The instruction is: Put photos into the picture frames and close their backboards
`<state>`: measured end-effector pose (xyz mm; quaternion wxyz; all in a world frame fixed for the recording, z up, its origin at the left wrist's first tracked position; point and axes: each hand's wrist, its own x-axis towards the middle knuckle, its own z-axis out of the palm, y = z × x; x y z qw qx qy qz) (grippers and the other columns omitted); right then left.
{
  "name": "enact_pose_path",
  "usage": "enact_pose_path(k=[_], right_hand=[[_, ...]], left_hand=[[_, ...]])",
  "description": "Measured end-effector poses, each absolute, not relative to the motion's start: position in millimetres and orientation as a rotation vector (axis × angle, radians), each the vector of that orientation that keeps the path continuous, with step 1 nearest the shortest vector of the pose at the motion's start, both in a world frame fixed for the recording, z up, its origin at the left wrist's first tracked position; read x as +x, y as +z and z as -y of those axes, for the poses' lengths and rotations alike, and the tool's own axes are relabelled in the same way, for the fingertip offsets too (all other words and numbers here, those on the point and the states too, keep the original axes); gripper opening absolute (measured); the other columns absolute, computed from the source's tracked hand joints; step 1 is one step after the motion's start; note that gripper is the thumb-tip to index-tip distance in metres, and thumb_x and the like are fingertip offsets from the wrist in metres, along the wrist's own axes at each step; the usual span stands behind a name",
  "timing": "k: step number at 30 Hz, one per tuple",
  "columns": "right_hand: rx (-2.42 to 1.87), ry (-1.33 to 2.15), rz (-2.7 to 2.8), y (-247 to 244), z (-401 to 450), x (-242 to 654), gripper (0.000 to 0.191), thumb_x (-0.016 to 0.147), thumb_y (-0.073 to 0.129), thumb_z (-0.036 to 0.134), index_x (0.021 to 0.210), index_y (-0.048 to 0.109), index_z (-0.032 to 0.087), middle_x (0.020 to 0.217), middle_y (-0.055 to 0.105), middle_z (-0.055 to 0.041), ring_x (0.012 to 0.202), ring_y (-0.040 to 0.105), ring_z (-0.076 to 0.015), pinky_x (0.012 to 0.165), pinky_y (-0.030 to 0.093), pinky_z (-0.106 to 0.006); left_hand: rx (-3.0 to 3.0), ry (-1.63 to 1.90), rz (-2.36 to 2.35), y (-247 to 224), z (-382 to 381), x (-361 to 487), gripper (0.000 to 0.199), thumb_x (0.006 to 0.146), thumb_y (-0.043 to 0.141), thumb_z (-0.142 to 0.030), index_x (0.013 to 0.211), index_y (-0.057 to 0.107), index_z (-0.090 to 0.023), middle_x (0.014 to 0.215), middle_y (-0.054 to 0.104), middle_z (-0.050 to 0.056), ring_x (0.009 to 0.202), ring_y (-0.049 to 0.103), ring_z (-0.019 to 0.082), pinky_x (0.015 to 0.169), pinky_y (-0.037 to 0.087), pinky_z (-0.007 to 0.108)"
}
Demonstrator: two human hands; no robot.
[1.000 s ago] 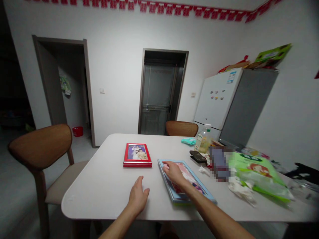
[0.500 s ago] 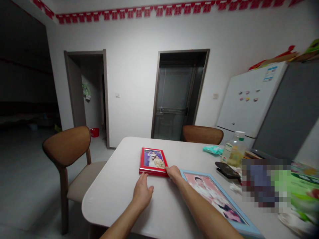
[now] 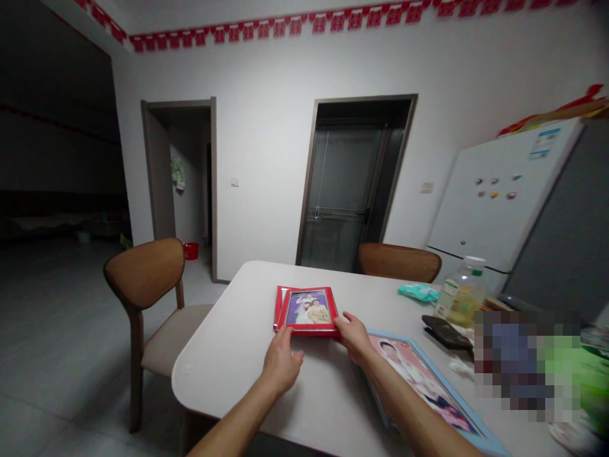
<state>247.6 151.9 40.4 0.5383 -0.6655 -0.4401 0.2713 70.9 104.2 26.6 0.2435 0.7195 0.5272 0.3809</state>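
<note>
Two red photo frames lie stacked on the white table (image 3: 228, 362). The upper red photo frame (image 3: 310, 329), with a picture of people in pale clothes, sits turned against the lower red photo frame (image 3: 277, 308), whose left edge shows. My right hand (image 3: 353, 336) grips the upper one at its lower right corner. At the lower left corner, the fingertips of my left hand (image 3: 282, 363) touch the edge, its thumb held apart. A larger light-blue photo frame (image 3: 431, 365) lies to the right, partly under my right forearm.
On the table's right side are a clear bottle with yellowish liquid (image 3: 459, 295), a black object (image 3: 446, 332), a teal packet (image 3: 419, 292) and crumpled tissue (image 3: 460, 366). Wooden chairs stand at the left (image 3: 147, 273) and the far side (image 3: 399, 261). A white fridge (image 3: 504, 197) is behind.
The upper red frame has turned and shifted right over the lower one, uncovering the lower one's left edge. Both hands moved with it. The whole view has swung slightly left.
</note>
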Motion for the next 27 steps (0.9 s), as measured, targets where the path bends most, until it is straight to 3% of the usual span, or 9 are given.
enact_pose_path(k=[4,7,11,14,17,20,27], right_hand=[[-1.267,0.758,0.925,62.2,-113.2,237.8,0.066,0.065,0.049,0.025,0.124,0.027,0.009,0.073,0.063,-0.0034,0.06,0.061,-0.0148,0.055,0.05,-0.025],[-1.143,0.691,0.938,80.0,-75.0,226.3,0.061,0.062,0.057,0.03,0.118,0.039,0.013,0.085,0.061,-0.0035,0.068,0.06,-0.0139,0.06,0.05,-0.023],[-1.12,0.55,1.229,87.8,-30.5,205.9,0.047,0.066,0.056,0.035,0.108,0.048,0.017,0.095,0.06,-0.0071,0.078,0.058,-0.0159,0.068,0.05,-0.029],[-1.08,0.381,1.53,80.3,-11.9,190.4,0.036,0.069,0.054,0.03,0.104,0.052,0.02,0.102,0.058,-0.0082,0.088,0.056,-0.0176,0.077,0.048,-0.032],[-1.013,0.207,1.77,67.2,-2.5,177.5,0.034,0.067,0.057,0.027,0.101,0.055,0.023,0.105,0.057,-0.0075,0.096,0.053,-0.019,0.083,0.045,-0.033],[-0.941,0.123,1.943,52.5,4.4,169.4,0.038,0.063,0.06,0.025,0.101,0.056,0.024,0.102,0.058,-0.0068,0.096,0.053,-0.0193,0.083,0.045,-0.032],[-1.134,0.12,2.032,29.7,-4.9,189.2,0.031,0.072,0.05,0.028,0.102,0.055,0.021,0.107,0.055,-0.0091,0.099,0.051,-0.0187,0.084,0.043,-0.031]], left_hand=[[1.944,1.056,-1.319,41.5,-94.1,79.2,0.059,0.064,0.058,-0.022,0.12,0.038,-0.015,0.124,0.044,0.01,0.115,0.037,0.021,0.096,0.027,0.03],[1.69,1.108,-1.061,58.3,-83.7,87.1,0.062,0.064,0.06,-0.026,0.121,0.037,-0.015,0.122,0.045,0.011,0.113,0.04,0.021,0.093,0.031,0.029],[1.34,1.16,-0.853,82.4,-68.8,89.0,0.057,0.075,0.048,-0.039,0.123,0.03,-0.015,0.12,0.047,0.012,0.11,0.044,0.021,0.086,0.038,0.031],[1.156,1.197,-0.739,91.0,-57.8,81.6,0.05,0.072,0.051,-0.044,0.114,0.04,-0.018,0.109,0.056,0.009,0.094,0.056,0.021,0.076,0.045,0.032],[1.019,1.249,-0.654,84.5,-47.9,71.1,0.041,0.064,0.06,-0.036,0.098,0.05,-0.014,0.092,0.063,0.009,0.079,0.06,0.02,0.072,0.046,0.031],[1.007,1.26,-0.645,68.6,-38.9,60.5,0.032,0.062,0.059,-0.025,0.09,0.054,-0.012,0.084,0.065,0.008,0.077,0.061,0.02,0.073,0.046,0.031],[0.95,1.184,-0.775,33.9,-32.0,39.5,0.041,0.059,0.053,-0.02,0.1,0.052,-0.013,0.092,0.065,0.008,0.083,0.06,0.022,0.072,0.047,0.031]])
